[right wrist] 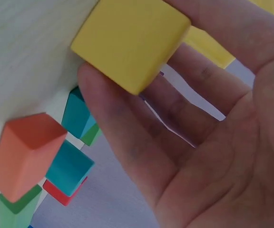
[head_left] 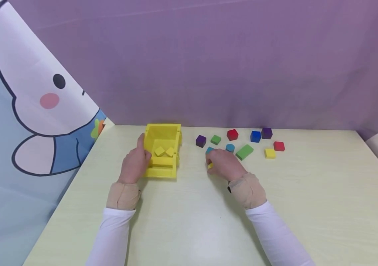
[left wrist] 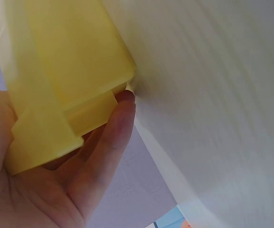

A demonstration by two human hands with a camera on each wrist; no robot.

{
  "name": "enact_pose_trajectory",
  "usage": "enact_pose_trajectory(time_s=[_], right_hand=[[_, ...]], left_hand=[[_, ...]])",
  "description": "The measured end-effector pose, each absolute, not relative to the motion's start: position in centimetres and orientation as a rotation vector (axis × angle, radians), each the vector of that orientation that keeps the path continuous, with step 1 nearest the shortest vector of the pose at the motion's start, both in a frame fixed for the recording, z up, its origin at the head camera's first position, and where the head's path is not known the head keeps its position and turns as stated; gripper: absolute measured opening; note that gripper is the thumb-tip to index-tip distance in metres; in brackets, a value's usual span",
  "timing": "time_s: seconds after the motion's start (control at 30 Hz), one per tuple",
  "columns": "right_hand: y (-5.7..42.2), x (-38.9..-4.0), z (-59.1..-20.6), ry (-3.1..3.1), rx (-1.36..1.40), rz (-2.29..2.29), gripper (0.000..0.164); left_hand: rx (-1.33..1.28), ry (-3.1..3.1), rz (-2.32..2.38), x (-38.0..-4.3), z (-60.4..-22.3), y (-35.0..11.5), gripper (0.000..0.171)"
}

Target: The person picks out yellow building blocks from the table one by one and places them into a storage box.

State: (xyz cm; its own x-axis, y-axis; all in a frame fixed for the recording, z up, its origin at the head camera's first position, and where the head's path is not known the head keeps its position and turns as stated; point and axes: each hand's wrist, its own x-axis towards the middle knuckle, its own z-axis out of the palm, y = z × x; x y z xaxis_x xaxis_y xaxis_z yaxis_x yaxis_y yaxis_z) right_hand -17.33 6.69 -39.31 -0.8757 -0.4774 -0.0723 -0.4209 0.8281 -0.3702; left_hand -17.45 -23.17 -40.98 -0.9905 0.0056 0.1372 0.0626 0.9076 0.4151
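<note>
My left hand (head_left: 133, 164) grips the left wall of a yellow plastic bin (head_left: 160, 173), thumb over the rim and fingers along the outside, as the left wrist view shows. Two yellow blocks (head_left: 159, 151) lie inside the bin. To the right of it, my right hand (head_left: 225, 164) pinches a yellow block (right wrist: 131, 45) between thumb and fingers, low over the table. Near those fingers are a teal block (head_left: 209, 150), a blue cylinder (head_left: 230, 148) and, in the right wrist view, an orange block (right wrist: 27, 154); my hand hides that one in the head view.
Behind the right hand lie a purple cube (head_left: 200, 141), a small green block (head_left: 215, 139) and a red block (head_left: 232, 135). Further right are a long green block (head_left: 244, 152), a blue cube (head_left: 255, 136), another yellow block (head_left: 270, 153) and several more. A purple cloth (head_left: 208, 66) hangs behind the table.
</note>
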Motion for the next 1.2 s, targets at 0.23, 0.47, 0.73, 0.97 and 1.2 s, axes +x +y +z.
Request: enact_pose_trajectory(time_s=[0.23, 0.47, 0.73, 0.97, 1.2], right_hand=[[6.73, -17.32, -39.15, 2.822, -0.716, -0.535, 0.012], [6.85, -17.31, -39.14, 2.834, -0.733, -0.557, 0.012], [6.81, -17.35, -39.14, 2.853, -0.764, -0.619, 0.012], [6.55, -17.29, -38.88, 2.870, -0.777, -0.623, 0.011], [6.23, -17.41, -38.53, 2.898, -0.783, -0.632, 0.007]], left_hand=[[-0.052, -2.940, -0.644, -17.41, -40.88, -23.15, 0.066], [-0.057, -2.944, -0.649, -17.41, -40.85, -23.19, 0.066], [-0.043, -2.942, -0.650, -17.30, -40.89, -23.16, 0.065], [-0.038, -2.948, -0.651, -17.14, -41.30, -23.22, 0.065], [-0.050, -2.930, -0.634, -17.38, -41.17, -23.20, 0.065]])
